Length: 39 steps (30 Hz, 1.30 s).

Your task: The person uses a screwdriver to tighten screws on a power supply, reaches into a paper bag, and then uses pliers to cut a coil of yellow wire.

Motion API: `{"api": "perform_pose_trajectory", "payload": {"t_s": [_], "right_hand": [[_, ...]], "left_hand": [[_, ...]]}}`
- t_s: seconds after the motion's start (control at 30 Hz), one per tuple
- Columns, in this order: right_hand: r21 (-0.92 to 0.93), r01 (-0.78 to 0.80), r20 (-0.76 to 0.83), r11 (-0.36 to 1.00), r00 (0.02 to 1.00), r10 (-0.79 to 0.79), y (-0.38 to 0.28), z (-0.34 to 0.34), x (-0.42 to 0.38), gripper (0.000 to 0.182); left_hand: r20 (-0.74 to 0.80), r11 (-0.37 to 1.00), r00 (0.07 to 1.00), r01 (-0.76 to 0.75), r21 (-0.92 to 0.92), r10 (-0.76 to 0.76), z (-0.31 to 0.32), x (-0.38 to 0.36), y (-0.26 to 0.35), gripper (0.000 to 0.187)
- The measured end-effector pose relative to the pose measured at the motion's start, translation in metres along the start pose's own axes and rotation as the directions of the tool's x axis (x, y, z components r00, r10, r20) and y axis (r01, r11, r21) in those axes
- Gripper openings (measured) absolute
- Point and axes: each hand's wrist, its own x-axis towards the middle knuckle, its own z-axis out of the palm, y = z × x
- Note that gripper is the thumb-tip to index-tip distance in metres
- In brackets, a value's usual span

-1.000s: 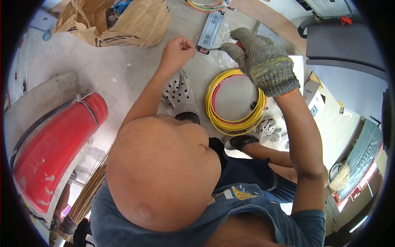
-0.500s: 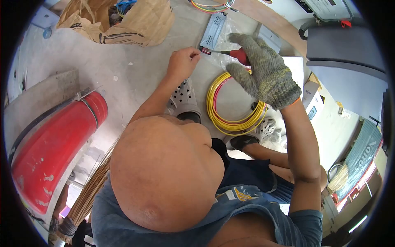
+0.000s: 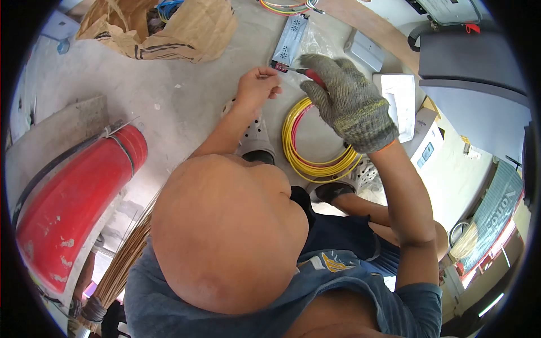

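My right hand (image 3: 350,98), in a grey-green knitted work glove, is shut on a screwdriver (image 3: 314,77) with a red handle. The shaft points left, and its tip is at the dark terminal block on the near end of a perforated metal power supply (image 3: 289,42) lying on the floor. Just left of and below that block is my bare left hand (image 3: 257,90), its fingers curled together; whether something small is between them cannot be made out. Beneath the gloved hand lies a coil of yellow and red cable (image 3: 290,143), partly covered by the wrist.
A brown paper bag (image 3: 186,36) with blue wire stands at the upper left. Grey (image 3: 365,50) and white (image 3: 403,104) boxes lie to the right. A red curved panel (image 3: 79,205) is at the left. More coloured wires (image 3: 287,10) lie beyond the power supply.
My gloved hand has moved slightly left and down, with the screwdriver tilting more steeply. My left hand has turned, showing more of its curled fingers, and sits slightly lower.
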Motion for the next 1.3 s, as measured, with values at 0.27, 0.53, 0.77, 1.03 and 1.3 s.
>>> {"api": "perform_pose_trajectory", "payload": {"t_s": [0.27, 0.53, 0.77, 1.03, 1.3], "right_hand": [[0.092, -0.292, -0.055, 0.952, 0.953, 0.298, -0.005, -0.002, -0.024, 0.037], [0.115, -0.485, 0.034, 0.867, 0.874, 0.485, -0.036, -0.013, -0.062, 0.037], [0.132, -0.431, -0.022, 0.893, 0.899, 0.438, -0.029, -0.01, -0.067, 0.038], [0.199, -0.423, 0.013, 0.884, 0.903, 0.429, -0.026, -0.006, -0.068, 0.036], [0.213, -0.405, 0.022, 0.889, 0.912, 0.41, -0.021, -0.012, -0.06, 0.035]], "left_hand": [[0.082, 0.781, 0.956, 0.279, -0.559, -0.282, 0.03, -0.002, -0.026, 0.019], [-0.054, 0.895, 0.978, 0.16, -0.417, -0.2, 0.041, 0.005, -0.039, 0.027], [-0.074, 0.943, 0.989, 0.099, -0.318, -0.129, 0.045, 0.002, -0.037, 0.03], [-0.092, 0.935, 0.988, 0.083, -0.346, -0.122, 0.045, 0.003, -0.035, 0.026], [-0.069, 0.912, 0.993, 0.062, -0.406, -0.099, 0.043, 0.005, -0.04, 0.021]]}}
